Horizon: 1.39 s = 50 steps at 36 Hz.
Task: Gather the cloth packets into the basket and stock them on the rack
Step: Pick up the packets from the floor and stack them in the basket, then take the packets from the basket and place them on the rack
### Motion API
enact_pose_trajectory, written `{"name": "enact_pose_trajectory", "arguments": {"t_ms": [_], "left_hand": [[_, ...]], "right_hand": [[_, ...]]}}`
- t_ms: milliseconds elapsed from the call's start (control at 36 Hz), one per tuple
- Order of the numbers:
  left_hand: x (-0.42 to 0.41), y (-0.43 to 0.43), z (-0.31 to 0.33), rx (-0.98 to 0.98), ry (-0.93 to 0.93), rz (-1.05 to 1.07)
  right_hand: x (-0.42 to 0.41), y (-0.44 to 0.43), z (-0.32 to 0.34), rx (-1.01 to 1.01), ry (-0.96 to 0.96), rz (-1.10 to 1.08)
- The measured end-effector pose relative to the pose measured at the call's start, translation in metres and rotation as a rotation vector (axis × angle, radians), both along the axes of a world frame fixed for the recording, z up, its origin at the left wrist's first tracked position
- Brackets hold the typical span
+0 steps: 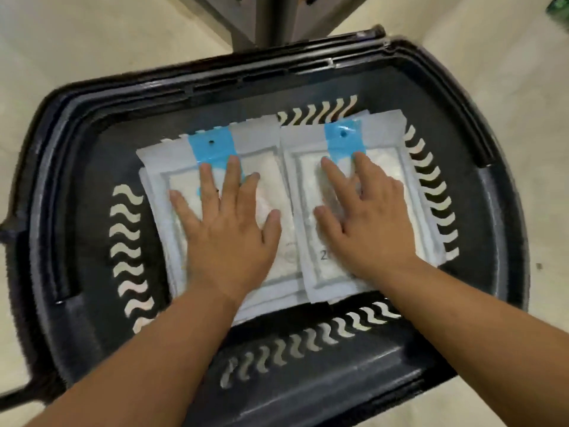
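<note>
A black plastic basket [70, 186] with wavy slots in its walls fills the head view. On its floor lie two stacks of white cloth packets with blue header strips, side by side. My left hand [228, 229] lies flat, fingers spread, on the left stack [172, 161]. My right hand [369, 220] lies flat in the same way on the right stack [308, 143]. Neither hand grips a packet; both palms press down from above. The lower packets in each stack are mostly hidden.
The basket stands on a pale floor [92, 41]. A grey metal post or rack base [264, 20] rises just beyond the basket's far rim. A green object [558, 9] shows at the top right corner. The basket's handle lies folded along the far rim [308, 61].
</note>
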<state>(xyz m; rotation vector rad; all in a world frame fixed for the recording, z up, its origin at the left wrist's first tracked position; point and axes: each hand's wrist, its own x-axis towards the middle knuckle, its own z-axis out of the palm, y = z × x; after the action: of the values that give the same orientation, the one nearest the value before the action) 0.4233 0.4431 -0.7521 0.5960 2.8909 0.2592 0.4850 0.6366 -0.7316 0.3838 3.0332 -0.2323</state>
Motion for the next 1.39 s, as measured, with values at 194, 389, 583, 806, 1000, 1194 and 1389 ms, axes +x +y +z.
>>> {"name": "enact_pose_trajectory", "arguments": {"t_ms": [194, 389, 583, 806, 1000, 1194, 1389], "left_hand": [[0.0, 0.002, -0.008, -0.099, -0.081, -0.012], [-0.003, 0.015, -0.011, -0.107, -0.172, -0.004], [0.002, 0.025, -0.014, -0.135, -0.231, 0.012], [-0.004, 0.03, -0.004, -0.199, -0.304, 0.015], [-0.053, 0.02, 0.035, 0.001, -0.574, 0.078], [-0.049, -0.031, 0.134, -0.005, -0.278, 0.366], [-0.012, -0.091, 0.165, 0.073, -0.281, 0.992]], "right_hand": [[0.0, 0.001, -0.01, 0.004, -0.226, 0.034], [-0.008, 0.015, -0.028, 0.013, -0.342, 0.062], [-0.007, 0.025, -0.045, 0.007, -0.262, 0.081], [-0.011, 0.028, -0.039, -0.032, -0.362, 0.079], [-0.043, 0.03, 0.0, -0.062, -0.619, 0.102], [-0.056, 0.055, 0.088, -0.074, -0.389, 0.116], [-0.037, 0.114, 0.124, -0.254, -0.253, -0.48]]}}
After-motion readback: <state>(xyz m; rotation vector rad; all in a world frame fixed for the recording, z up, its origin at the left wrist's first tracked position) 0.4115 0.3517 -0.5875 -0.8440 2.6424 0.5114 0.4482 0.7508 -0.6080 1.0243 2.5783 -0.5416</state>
